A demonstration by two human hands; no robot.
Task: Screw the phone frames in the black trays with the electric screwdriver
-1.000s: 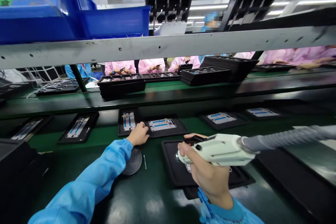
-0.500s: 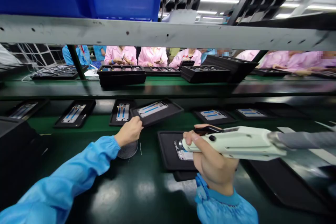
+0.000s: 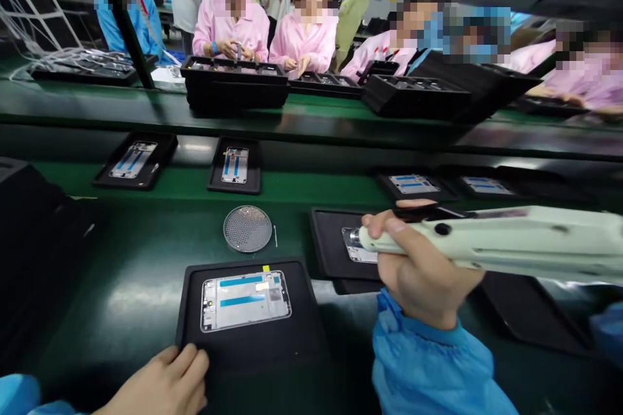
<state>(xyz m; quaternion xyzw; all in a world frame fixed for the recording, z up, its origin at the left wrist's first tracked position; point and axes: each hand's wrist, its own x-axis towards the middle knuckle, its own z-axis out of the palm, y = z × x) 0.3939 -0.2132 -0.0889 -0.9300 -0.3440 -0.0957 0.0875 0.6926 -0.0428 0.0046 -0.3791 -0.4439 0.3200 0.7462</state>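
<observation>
A black tray (image 3: 296,337) lies in front of me on the dark green bench, carrying a silver phone frame (image 3: 246,299) with blue strips. My left hand (image 3: 163,384) rests at the tray's near left corner, fingers curled against its edge. My right hand (image 3: 418,272) is wrapped round a pale green electric screwdriver (image 3: 491,244) with its tip pointing left over a second black tray (image 3: 331,243) that holds another part (image 3: 354,246). A round metal mesh dish (image 3: 247,228) sits beyond the first tray.
Several black trays with phone frames ride the green belt (image 3: 302,187) behind. Stacked black trays (image 3: 233,84) stand on the far ledge, with workers in pink and blue coats behind them. A black box (image 3: 34,233) is at my left.
My left hand has pulled a tray with a phone frame off the belt and set it down close in front of me. The view has tilted down; the screwdriver hand stayed in place.
</observation>
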